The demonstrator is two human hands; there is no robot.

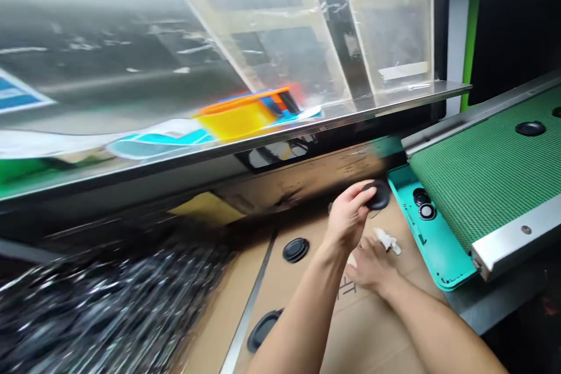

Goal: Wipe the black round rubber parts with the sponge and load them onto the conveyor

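Observation:
My left hand (349, 216) is closed, pinching a flat black round disc (377, 195) between thumb and fingers, raised over the cardboard (363, 327). Below and just right of it, my right hand (370, 262) is low over the cardboard with its fingers apart, slightly blurred. A small pale patch shows beside its thumb, too unclear to name. Just beyond the right hand lies a crumpled white scrap (388, 241). More black round pieces rest on the cardboard, one (295, 250) left of my hands and another (264, 330) partly hidden behind my left forearm.
A green conveyor belt (486, 169) at right carries black round pieces (530, 128). At its end, a teal tray (445, 257) holds small round black parts (426, 211). Many shiny black pieces (109, 304) are blurred at lower left. A metal ledge (350, 120) runs across above the cardboard.

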